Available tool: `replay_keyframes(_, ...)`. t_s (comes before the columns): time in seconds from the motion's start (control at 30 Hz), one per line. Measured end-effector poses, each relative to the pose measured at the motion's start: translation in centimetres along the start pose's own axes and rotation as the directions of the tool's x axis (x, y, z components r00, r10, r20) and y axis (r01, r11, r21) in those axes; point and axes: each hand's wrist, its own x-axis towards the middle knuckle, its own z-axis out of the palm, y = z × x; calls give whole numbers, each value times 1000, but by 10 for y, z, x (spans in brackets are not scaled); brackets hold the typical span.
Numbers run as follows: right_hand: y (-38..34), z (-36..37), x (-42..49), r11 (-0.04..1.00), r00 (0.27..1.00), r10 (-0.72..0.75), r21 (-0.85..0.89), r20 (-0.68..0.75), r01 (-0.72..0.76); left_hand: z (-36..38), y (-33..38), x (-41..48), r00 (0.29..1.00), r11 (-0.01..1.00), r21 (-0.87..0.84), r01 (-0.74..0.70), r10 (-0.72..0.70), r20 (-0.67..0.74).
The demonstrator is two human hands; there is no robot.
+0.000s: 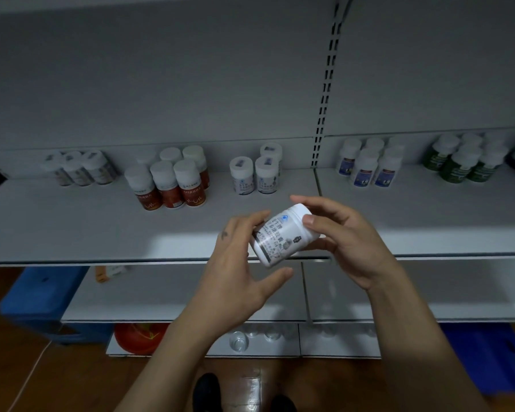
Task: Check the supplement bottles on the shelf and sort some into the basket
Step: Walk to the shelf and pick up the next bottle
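The right hand (348,242) grasps the capped end of a white bottle (283,236), its thumb pressed on the side of the cap and its forefinger arched over the top; the left hand (244,263) holds the lower end, fingers curled behind the label and thumb stretched beneath the base. The bottle is held in the air between the two hands, tilted with its cap up and to the right and its printed label facing the camera; it hangs just in front of the front edge of the shelf (72,227).

On the shelf behind it stand three matching white bottles (256,171) with blue marks on their caps; to their left is a cluster of red-labelled bottles (170,182), and farther left a small group of pale bottles (78,168). A slotted post (324,99) rises at the back, dividing the shelf; to its right stand blue-labelled bottles (369,165), then green bottles (464,162) near the far edge.

A lower shelf carries an orange box (107,273); under it sit a red round object (140,337) and some clear glasses (238,341). A blue crate (42,298) rests on the wooden floor at the left; another blue crate (494,358) lies at the right.
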Motion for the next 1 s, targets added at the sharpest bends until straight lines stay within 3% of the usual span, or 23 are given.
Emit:
replay_keyframes(0.17,0,6,1,1000,1000,12,4,-4,-12,-2,-3,-1,999,1000,30,5,-4,-32)
replay_keyframes(0.4,1,8,3,1000,999,15,5,-39,-14,-5,1,-2,998,991,-128,22,-28,-51)
replay_keyframes(0.63,-1,4,3,996,997,-50,71,57,46,-1,1,2,991,970,-230,80,-102,-84)
replay_keyframes(0.8,-3,4,3,986,993,-71,155,93,56,1,-4,4,991,961,-250,120,-132,-31)
replay_keyframes(1.0,-4,7,5,998,999,-7,62,-54,10,-1,2,3,996,961,-263,92,-91,15)
